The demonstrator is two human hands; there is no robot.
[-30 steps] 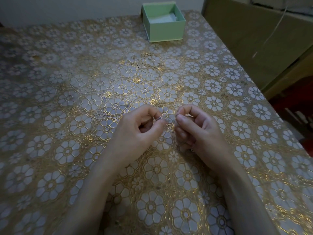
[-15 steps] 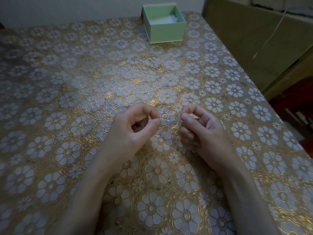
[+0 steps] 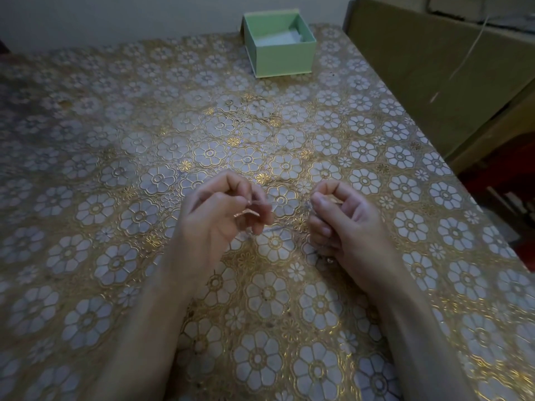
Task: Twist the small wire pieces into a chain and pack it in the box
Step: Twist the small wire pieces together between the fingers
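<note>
Flower-patterned tablecloth (image 3: 115, 198), green box (image 3: 282, 57) far back, left hand (image 3: 220, 215) and right hand (image 3: 344, 221) apart, each with fingers pinching thin blurred wire (image 3: 278, 227).

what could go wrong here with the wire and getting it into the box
1. The wire is thin and faint against the busy floral tablecloth; if it slips from the left hand or right hand, it may be hard to find.
2. Both hands hold it by fingertip pinches, so a strong pull might break the grip.
3. The green box sits at the table's far edge, so the chain must be carried there.
</note>
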